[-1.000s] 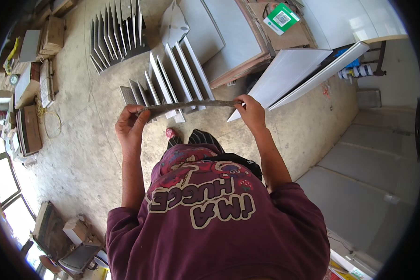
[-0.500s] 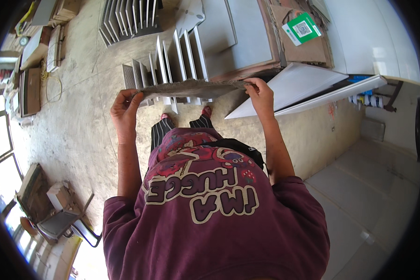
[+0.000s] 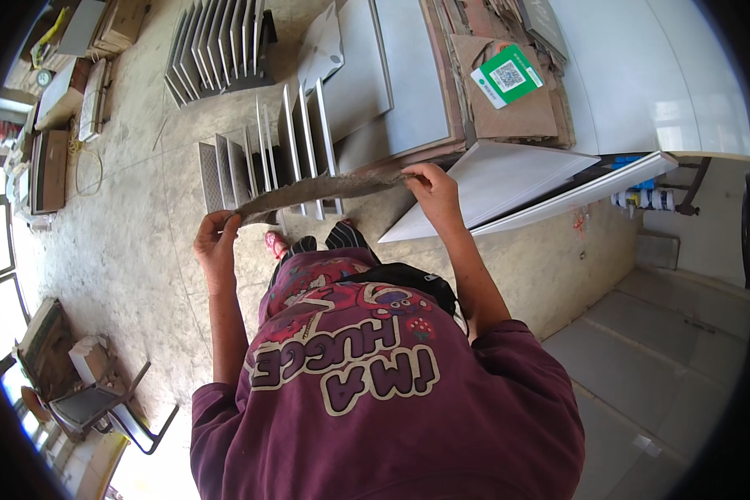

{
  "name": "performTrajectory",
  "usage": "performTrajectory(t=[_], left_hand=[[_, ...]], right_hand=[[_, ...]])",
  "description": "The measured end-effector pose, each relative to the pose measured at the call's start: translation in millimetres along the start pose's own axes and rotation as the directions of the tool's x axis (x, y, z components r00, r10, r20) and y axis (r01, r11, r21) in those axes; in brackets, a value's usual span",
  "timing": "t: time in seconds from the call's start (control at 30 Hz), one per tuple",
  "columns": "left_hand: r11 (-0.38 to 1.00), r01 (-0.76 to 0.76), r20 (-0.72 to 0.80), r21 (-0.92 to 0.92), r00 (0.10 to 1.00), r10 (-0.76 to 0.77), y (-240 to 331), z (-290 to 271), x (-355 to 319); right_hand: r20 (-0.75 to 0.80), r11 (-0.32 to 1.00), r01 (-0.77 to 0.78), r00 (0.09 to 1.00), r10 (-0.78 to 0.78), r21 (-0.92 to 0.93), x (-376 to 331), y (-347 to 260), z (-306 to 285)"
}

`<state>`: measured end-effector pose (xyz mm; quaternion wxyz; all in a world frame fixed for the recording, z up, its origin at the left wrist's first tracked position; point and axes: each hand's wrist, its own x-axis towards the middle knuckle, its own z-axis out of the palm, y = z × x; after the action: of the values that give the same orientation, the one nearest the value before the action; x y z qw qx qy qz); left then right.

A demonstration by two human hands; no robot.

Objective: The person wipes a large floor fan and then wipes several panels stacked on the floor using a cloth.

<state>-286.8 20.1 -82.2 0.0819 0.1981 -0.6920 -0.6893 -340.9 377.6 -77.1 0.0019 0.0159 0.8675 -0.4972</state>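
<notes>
A grey-brown cloth strip (image 3: 312,192) is in the air before the person's body, stretched sideways with a slight sag. The two hands are well apart: the left hand (image 3: 217,242) pinches one end, and the right hand (image 3: 433,196) pinches the other. Behind the strip, a row of upright thin panels (image 3: 287,142) stands on the floor (image 3: 150,242), partly covered by it, close in front of the feet, so the way forward is blocked there. To the right, white boards (image 3: 496,183) lean; beyond are cardboard (image 3: 508,121) with a green card (image 3: 508,77), and another panel row (image 3: 217,50) farther left.
</notes>
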Motion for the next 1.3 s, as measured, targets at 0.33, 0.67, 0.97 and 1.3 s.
performTrajectory(t=[0.33,0.67,0.97,1.3], left_hand=[[0.990,0.001,-0.003,0.143,1.000,-0.001,-17.9,-0.3,-8.4],[0.954,-0.027,0.033,0.297,0.999,0.018,-9.4,8.7,36.6],[0.884,-0.274,0.076,0.380,0.961,0.265,15.2,30.3,184.7],[0.847,-0.242,-0.017,0.473,0.959,0.284,-43.0,26.7,262.1]], right_hand=[[0.049,1.000,-0.024,0.999,0.023,0.006,-8.7,5.9,-11.9],[0.102,0.996,0.019,0.995,-0.010,-0.086,30.3,-1.2,-3.6],[-0.035,0.968,0.160,0.985,-0.170,-0.191,144.8,-26.5,17.9],[-0.087,0.976,0.172,0.979,-0.184,-0.131,195.1,-0.3,79.2]])
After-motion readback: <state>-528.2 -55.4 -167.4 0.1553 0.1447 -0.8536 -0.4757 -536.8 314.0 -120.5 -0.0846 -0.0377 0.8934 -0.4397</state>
